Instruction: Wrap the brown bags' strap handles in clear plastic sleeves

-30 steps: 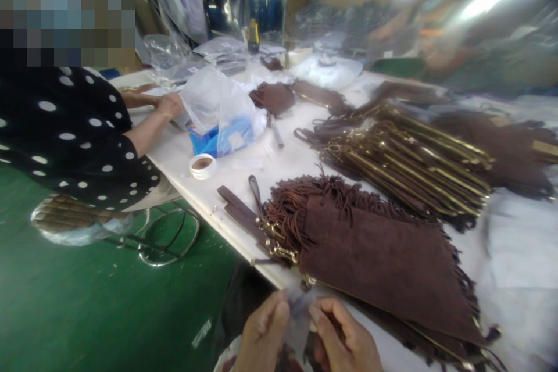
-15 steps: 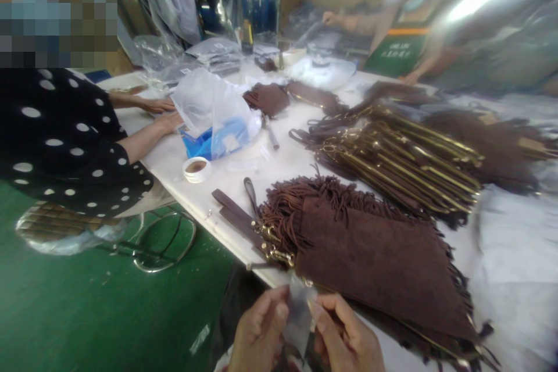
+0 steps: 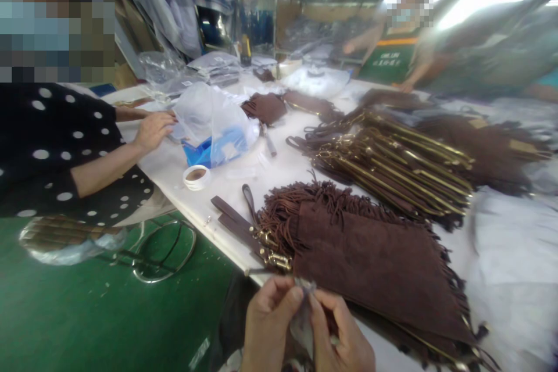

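My left hand (image 3: pixel 268 321) and my right hand (image 3: pixel 339 334) are close together at the bottom edge, both pinching a small piece of clear plastic film (image 3: pixel 303 319) between thumb and fingers. Just beyond them lies a stack of brown suede fringed bags (image 3: pixel 375 256) with gold clasps and brown straps (image 3: pixel 244 228) at the near table edge.
A seated person in a black polka-dot top (image 3: pixel 52 151) handles a plastic bag (image 3: pixel 209 116) over a blue item at the left. A tape roll (image 3: pixel 196 176) and more brown bags with gold frames (image 3: pixel 392 157) lie on the white table (image 3: pixel 174 165). White wrapping (image 3: pixel 514 267) lies right. Other people stand at the back.
My fingers have closed tighter on the film, bunching it smaller. The seated person's hand has lifted to the plastic bag. The view has shifted slightly.
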The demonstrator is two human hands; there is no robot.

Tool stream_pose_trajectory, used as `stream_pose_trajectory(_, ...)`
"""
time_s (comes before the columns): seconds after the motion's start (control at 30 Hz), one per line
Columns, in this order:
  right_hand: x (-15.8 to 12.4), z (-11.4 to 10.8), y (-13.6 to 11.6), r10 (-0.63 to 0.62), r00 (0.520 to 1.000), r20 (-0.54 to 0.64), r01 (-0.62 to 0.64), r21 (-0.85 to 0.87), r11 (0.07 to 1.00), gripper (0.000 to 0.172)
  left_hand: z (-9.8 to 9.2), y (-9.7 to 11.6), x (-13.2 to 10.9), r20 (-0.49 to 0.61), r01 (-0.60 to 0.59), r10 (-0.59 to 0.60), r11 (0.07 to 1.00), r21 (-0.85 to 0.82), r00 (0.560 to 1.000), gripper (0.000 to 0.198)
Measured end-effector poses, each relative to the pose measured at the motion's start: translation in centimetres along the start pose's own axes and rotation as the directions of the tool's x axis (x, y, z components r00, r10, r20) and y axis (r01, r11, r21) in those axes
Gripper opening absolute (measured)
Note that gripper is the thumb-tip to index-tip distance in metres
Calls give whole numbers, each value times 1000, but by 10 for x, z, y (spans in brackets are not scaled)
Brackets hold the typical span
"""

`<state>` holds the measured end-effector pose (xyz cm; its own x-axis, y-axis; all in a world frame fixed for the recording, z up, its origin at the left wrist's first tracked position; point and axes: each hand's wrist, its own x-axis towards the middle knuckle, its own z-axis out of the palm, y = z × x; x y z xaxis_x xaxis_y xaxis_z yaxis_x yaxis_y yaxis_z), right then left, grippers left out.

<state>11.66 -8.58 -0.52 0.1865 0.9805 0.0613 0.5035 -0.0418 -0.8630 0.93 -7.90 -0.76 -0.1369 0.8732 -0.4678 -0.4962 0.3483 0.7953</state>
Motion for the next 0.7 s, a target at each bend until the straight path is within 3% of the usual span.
stream_pose_trajectory(0.13, -1, 5, 4, -167, 985, -35, 168, 29, 985, 15, 7, 0, 5, 40, 30, -21, 971, -239, 999, 31)
stream_pose_trajectory(0.33, -5, 12, 19, -438, 895, -82, 439, -4, 899, 20, 8, 0, 3, 46, 0, 11, 973, -231, 999, 29)
stream_pose_trajectory(0.43, -9, 16, 26, -505, 854, -122, 498, -87, 863, 21, 2, -10, 3, 13, -52, 54, 995, -86, 998, 30)
stream_pose_trajectory(0.5, -10, 18, 29, -544, 824, -160, 524, -151, 838, 19, -2, -18, 4, -39, -139, 142, 988, 71, 989, 32)
stream_pose_trajectory(0.7, -10, 26, 35, -643, 739, -202, 530, -416, 739, 19, 0, -29, -5, -59, -310, 395, 798, 517, 917, 34)
